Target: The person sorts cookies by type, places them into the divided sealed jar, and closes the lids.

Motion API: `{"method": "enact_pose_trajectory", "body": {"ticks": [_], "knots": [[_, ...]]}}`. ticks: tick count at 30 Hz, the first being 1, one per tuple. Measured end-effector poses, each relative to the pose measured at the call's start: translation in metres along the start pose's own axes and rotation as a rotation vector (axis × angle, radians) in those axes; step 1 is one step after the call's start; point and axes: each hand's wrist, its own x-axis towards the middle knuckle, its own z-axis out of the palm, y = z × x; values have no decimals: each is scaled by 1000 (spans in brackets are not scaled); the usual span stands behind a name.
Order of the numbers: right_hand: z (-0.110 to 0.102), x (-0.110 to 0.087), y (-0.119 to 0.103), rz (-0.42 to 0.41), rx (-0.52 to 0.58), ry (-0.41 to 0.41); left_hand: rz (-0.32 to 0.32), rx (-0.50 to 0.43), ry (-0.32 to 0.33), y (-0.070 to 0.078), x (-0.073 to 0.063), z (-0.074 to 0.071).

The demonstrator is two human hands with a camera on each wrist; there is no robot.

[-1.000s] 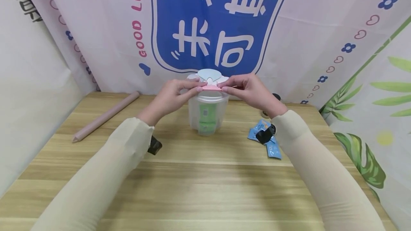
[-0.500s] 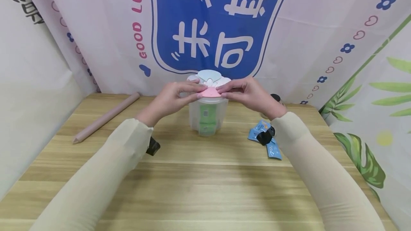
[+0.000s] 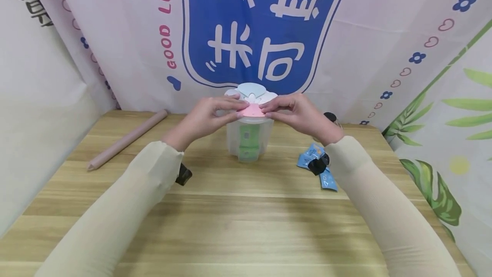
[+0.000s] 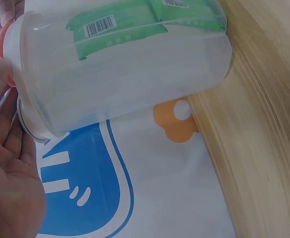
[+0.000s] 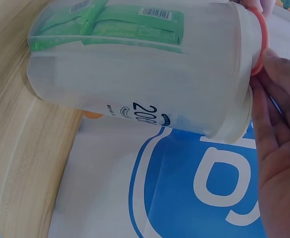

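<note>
A translucent tub (image 3: 232, 140) stands upright towards the back of the table, its top made of petal-like flaps in pale blue, white and pink. Through its wall show green packets (image 3: 249, 140), with barcodes visible in both wrist views. From the left, my left hand (image 3: 203, 116) pinches the side of the pink flap (image 3: 253, 110) between thumb and fingers. My right hand (image 3: 299, 112) pinches the opposite side likewise. The flap lies roughly level on the tub. In the right wrist view, dark printing marks the tub wall (image 5: 135, 84).
A pinkish rod (image 3: 128, 140) with a pointed end lies at the table's left. Blue sachets (image 3: 317, 157) lie right of the tub, partly behind the black wrist camera (image 3: 318, 164). A dark-topped object (image 3: 329, 116) stands behind my right wrist. A printed cloth (image 3: 153, 54) hangs behind.
A second ago the pink flap was tilted up, seen nearly edge-on. It came down flat by half a second ago, both hands following slightly downward, and has stayed there since.
</note>
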Motion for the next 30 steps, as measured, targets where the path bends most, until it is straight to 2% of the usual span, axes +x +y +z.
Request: {"method": "enact_pose_trajectory", "body": {"ticks": [15, 21, 24, 27, 29, 30], "knots": [[-3, -1, -8, -21, -116, -47, 6, 32, -1, 2, 0, 1], [-5, -4, -10, -3, -136, -65, 33, 10, 45, -1, -1, 10], [-4, -7, -8, -7, -87, 17, 54, -30, 143, 1, -4, 18], [-3, -8, 2, -1, 15, 179, 55, -103, 332, 4, -8, 25], [-2, -8, 12, 18, 83, 297, 4, -179, 447, 6, -13, 31], [-2, -7, 19, 41, 119, 340, -40, -222, 493, 7, -15, 34]]}}
